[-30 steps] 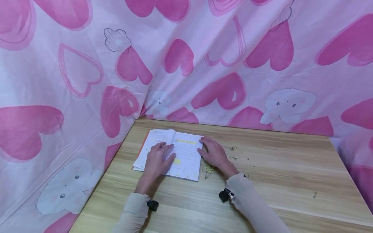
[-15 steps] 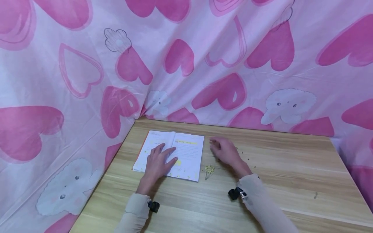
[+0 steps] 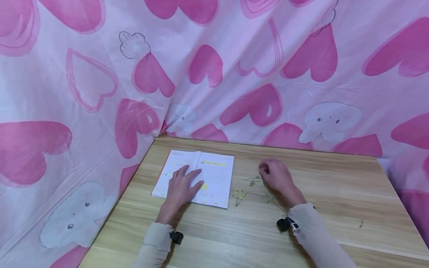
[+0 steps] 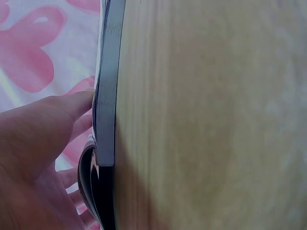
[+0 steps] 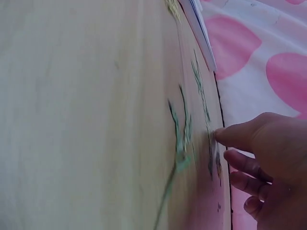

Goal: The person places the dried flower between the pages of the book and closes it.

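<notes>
An open book [image 3: 218,175] with white pages and yellow print lies on the wooden table. My left hand [image 3: 181,186] rests spread across its lower middle, fingers relaxed; the left wrist view shows the book's edge [image 4: 109,81] beside the thumb. To the right of the book, my right hand [image 3: 279,180] is low over the table with loosely bent fingers. In the right wrist view a gap shows between its thumb and index finger, and a thin green sprig [image 5: 204,105] is right at the thumb tip. A sprig with yellow flowers [image 3: 240,194] lies beside the book.
Another leafy sprig [image 3: 268,198] lies below the right hand, partly covered by the forearm. A small dark scrap [image 3: 361,223] is farther right on the table [image 3: 335,186]. A pink heart-patterned cloth [image 3: 248,48] hangs behind the table and along its left side.
My right hand has left the book's right edge and moved right, uncovering a green sprig. The left hand stays on the book, whose pages now lie flatter.
</notes>
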The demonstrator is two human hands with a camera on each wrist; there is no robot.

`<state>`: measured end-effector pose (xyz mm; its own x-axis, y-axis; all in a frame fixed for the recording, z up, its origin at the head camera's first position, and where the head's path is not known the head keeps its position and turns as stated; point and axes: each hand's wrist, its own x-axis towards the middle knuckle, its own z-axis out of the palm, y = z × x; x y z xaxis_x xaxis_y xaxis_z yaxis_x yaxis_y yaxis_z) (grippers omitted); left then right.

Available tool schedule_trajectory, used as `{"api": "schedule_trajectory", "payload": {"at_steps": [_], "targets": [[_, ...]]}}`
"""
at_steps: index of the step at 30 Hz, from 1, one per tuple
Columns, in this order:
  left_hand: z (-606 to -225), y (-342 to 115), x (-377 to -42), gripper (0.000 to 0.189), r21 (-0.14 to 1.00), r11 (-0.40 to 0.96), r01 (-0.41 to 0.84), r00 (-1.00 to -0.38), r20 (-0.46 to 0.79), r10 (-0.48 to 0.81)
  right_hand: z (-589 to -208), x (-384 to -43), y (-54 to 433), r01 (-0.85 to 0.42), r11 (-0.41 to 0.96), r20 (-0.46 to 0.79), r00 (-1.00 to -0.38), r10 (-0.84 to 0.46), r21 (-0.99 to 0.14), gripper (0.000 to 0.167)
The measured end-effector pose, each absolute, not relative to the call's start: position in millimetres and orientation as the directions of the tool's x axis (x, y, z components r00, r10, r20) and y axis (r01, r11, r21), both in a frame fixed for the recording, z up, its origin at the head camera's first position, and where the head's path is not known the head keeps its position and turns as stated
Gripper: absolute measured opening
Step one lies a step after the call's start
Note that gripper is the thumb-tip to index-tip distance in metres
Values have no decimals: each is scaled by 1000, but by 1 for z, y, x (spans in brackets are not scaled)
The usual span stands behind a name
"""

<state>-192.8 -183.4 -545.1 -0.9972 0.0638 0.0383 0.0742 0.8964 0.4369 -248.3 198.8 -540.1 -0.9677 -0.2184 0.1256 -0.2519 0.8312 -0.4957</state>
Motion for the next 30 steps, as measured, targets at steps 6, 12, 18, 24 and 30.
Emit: {"api": "schedule_trajectory", "payload": {"at_steps": [6, 12, 18, 24, 30], "targets": [[-545, -184, -192, 53, 440, 894, 85, -996, 48, 71, -541, -249, 206, -225, 861, 93, -974, -206, -456, 5], [-544, -183, -191, 53, 442, 893, 85, -996, 46, 72, -542, -250, 204, -215, 873, 69, -976, -206, -437, 10], [-544, -183, -191, 53, 446, 891, 86, -996, 43, 74, -544, -250, 202, -239, 884, 67, -970, -232, -401, 12], [-546, -184, -191, 53, 443, 892, 94, -996, 50, 80, -547, -249, 202, -292, 887, 110, -956, -271, -357, 14], [-548, -186, -192, 53, 439, 893, 101, -995, 54, 86, -548, -248, 202, -304, 871, 131, -953, -274, -387, 12]]}}
